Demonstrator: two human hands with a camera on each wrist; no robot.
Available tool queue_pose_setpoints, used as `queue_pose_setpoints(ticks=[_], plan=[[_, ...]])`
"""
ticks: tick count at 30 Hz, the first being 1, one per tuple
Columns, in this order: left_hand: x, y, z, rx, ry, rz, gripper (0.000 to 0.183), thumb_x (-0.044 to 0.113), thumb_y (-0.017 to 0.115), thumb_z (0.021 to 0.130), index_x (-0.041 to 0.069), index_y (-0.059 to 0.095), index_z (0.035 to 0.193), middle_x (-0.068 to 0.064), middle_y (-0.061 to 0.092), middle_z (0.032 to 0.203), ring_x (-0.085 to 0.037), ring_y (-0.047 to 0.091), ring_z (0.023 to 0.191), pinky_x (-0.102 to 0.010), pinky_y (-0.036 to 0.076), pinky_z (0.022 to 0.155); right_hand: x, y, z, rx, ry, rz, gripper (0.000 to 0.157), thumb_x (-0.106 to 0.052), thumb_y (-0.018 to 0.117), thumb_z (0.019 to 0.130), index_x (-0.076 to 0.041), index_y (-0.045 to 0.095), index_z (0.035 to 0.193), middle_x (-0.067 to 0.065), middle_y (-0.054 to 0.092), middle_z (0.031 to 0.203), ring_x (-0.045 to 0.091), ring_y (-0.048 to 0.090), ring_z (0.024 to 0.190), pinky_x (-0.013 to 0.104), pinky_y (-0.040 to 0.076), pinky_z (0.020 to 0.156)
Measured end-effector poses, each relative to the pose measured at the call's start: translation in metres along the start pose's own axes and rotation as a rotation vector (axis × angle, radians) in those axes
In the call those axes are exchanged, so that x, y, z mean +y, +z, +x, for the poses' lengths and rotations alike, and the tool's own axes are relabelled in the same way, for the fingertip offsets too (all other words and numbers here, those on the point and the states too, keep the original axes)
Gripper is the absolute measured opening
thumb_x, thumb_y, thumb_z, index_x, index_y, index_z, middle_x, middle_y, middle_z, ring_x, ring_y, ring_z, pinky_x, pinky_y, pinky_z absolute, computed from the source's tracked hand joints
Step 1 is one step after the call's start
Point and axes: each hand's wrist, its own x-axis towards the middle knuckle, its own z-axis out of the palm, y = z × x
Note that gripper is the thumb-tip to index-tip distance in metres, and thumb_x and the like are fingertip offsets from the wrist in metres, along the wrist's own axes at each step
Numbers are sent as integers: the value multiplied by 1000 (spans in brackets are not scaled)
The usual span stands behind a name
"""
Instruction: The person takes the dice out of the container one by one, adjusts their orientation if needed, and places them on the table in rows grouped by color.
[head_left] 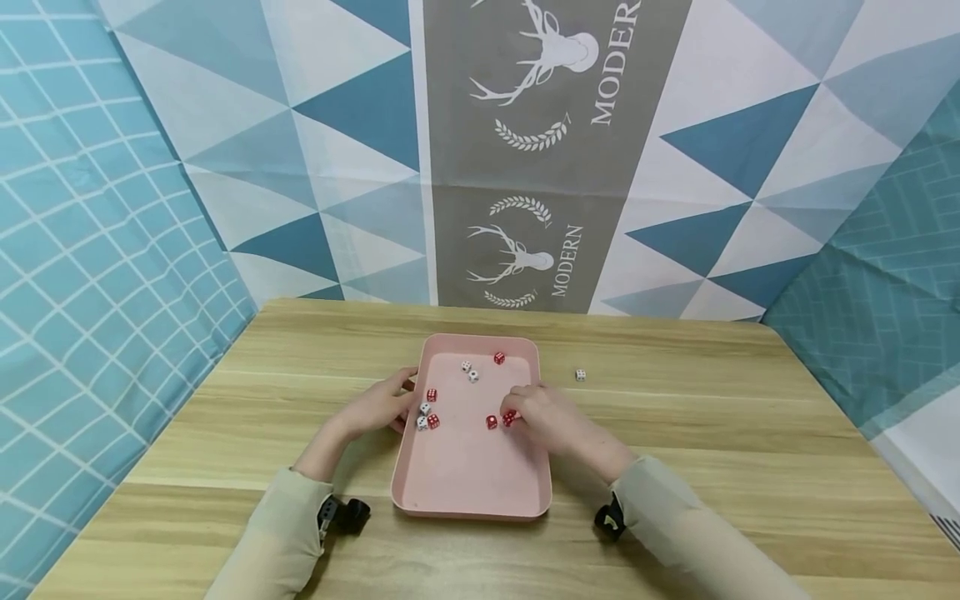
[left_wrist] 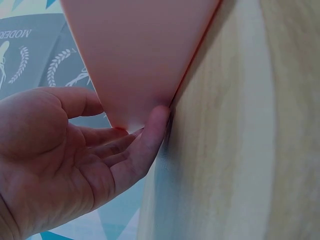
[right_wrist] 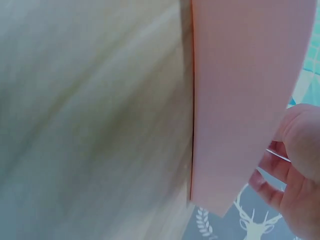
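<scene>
A shallow pink tray (head_left: 472,487) holds several red and white dice. My right hand (head_left: 551,421) reaches over its right wall, and its fingertips pinch a red die (head_left: 508,418). Just left of that sits another red die (head_left: 491,422). Two white dice (head_left: 473,376) and a red die (head_left: 499,357) lie towards the tray's far end. Along the left wall, red dice (head_left: 433,422) and white dice (head_left: 422,422) are grouped. My left hand (left_wrist: 75,145) rests against the outer left wall with loosely bent fingers. The right wrist view hides the right fingertips behind the wall.
One white die (head_left: 581,375) lies on the wooden table (head_left: 712,433), right of the tray. A patterned cloth (head_left: 360,183) hangs behind the table's far edge, with blue tile-patterned cloth (head_left: 90,233) at the left. Wrist cameras (head_left: 351,517) sit at both sleeves.
</scene>
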Motion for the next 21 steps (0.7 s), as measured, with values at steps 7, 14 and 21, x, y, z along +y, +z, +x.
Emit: queue_pose_setpoints(ticks=[7, 14, 21], plan=[[-1, -1, -1, -10, 4, -11, 52, 17, 39, 97, 2, 20, 143, -26, 44, 123, -23, 63, 74, -34, 55, 64, 14, -7, -6, 85, -1, -25, 14, -6, 69, 77, -15, 64, 87, -5, 62, 86, 11, 59, 82, 37, 45, 76], [-2, -2, 0, -12, -7, -2, 52, 17, 38, 97, 1, 19, 143, -26, 42, 125, -22, 63, 74, -34, 55, 64, 26, -10, -9, 162, -12, -93, 14, -8, 71, 75, -16, 62, 84, -5, 62, 82, 14, 60, 77, 35, 43, 68], [-1, -2, -1, -11, -4, -6, 52, 16, 38, 97, 1, 20, 142, -26, 43, 124, -21, 62, 73, -35, 54, 64, 43, -22, -18, 148, 69, -210, 11, -9, 68, 77, -16, 60, 81, -4, 60, 81, 18, 59, 81, 40, 45, 73]])
